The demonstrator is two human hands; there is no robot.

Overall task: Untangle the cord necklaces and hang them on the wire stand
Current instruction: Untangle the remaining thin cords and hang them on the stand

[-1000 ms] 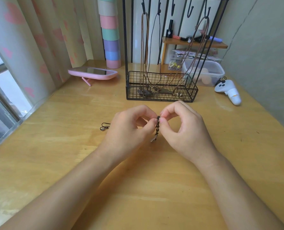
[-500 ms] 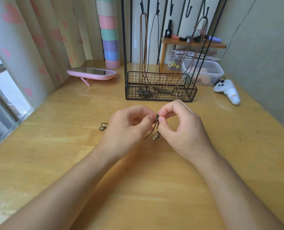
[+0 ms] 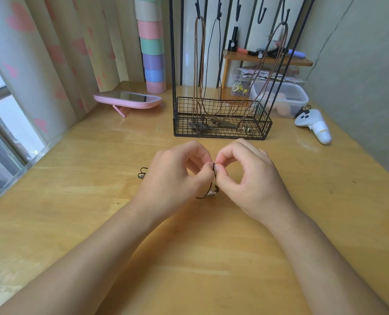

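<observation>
Head view looks down on a wooden counter (image 3: pixel 93 201), where both hands meet near the middle. The left hand (image 3: pixel 173 178) and the right hand (image 3: pixel 248 178) each pinch the same black cord necklace (image 3: pixel 211 188) at one point, thumb against the curled fingers (image 3: pixel 232 153), and the fingertips of the two hands almost touch. From this pinch the cord hangs down between the hands to the counter, and a small pale metal piece (image 3: pixel 213 193) sits at its low end. A small loop of black cord (image 3: pixel 143 173) lies on the counter just left of the left hand; whether it is part of the same necklace cannot be told.

Behind the hands stands the wire stand (image 3: pixel 220 133), a black basket with hooks above. Two brown cords (image 3: pixel 199 64) and one thin black cord (image 3: pixel 210 64) hang from the hooks, and their pendants lie inside the basket. A pink mirror (image 3: pixel 127 100) stands to the left of the stand and a white controller (image 3: pixel 314 125) lies to its right.
</observation>
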